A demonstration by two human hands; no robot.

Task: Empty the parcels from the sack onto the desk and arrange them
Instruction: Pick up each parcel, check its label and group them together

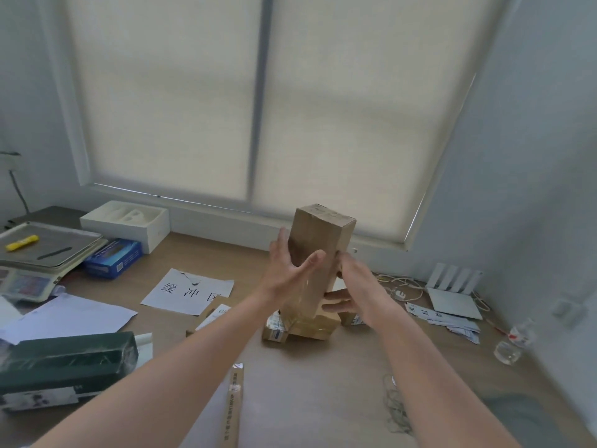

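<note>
On the far left of the desk (326,376) I see a scale (32,270) with a yellow marker (22,243) lying on its tray. In front of it is a dark green parcel (64,360) wrapped in clear film. Behind them stand a blue box (113,258) and an open white box (126,223). A white sheet (189,291) with printed characters lies flat nearer the middle, and a long thin parcel (233,405) lies at my edge of the desk.

My left hand (290,270) has straight fingers, and its palm presses on the left face of the tall cardboard parcel (318,247). This parcel stands on end, leaning a little, on a flat parcel (313,328) in the middle of the desk. My right hand (358,286) touches its right face. The fingertips are hidden behind the edge, so I cannot tell if they grasp it.

Further right are a white router (452,292) and a clear plastic bottle (515,342) lying on its side.
</note>
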